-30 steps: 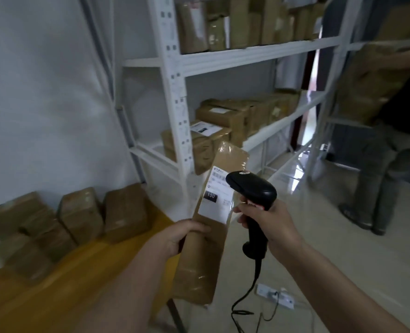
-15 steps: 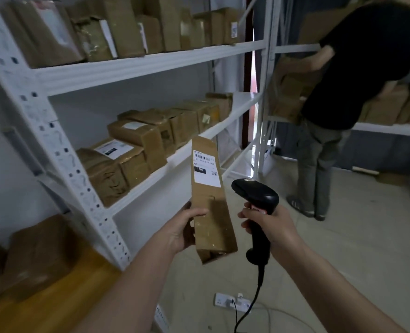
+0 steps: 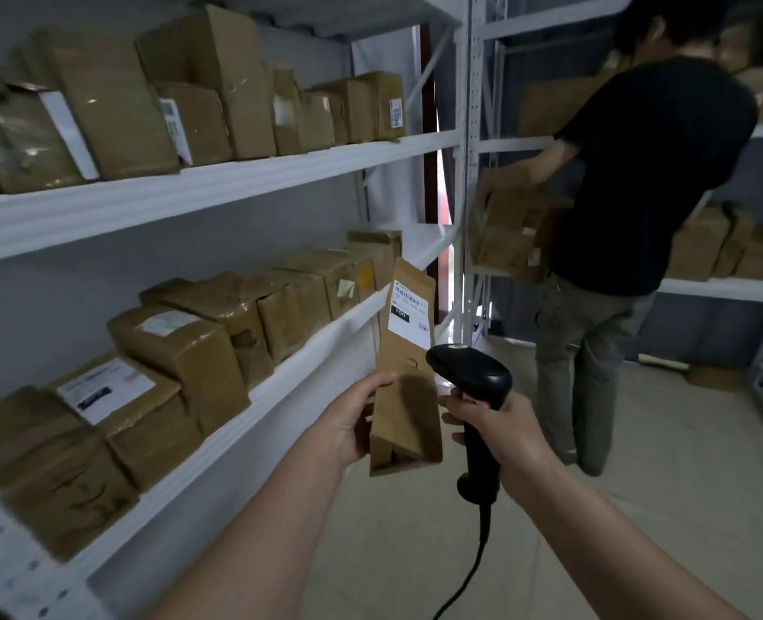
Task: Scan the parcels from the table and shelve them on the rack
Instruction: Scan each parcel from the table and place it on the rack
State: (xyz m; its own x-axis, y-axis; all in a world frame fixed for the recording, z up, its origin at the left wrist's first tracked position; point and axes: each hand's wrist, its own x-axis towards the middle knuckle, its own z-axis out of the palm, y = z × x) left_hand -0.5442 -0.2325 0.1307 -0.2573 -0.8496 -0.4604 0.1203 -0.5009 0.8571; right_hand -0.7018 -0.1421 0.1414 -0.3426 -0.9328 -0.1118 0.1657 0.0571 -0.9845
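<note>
View's swung off the table to the white metal rack point(image 3: 254, 172), left hand point(image 3: 348, 422) gripping the tall brown cardboard parcel point(image 3: 406, 378), right hand point(image 3: 500, 422) clutching the black handheld scanner point(image 3: 473, 387), so shelving's probably next.

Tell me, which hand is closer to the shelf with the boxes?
Left. The left hand, holding the parcel, is right beside the shelf. The right hand, gripping the scanner, is farther out over the floor.
</note>
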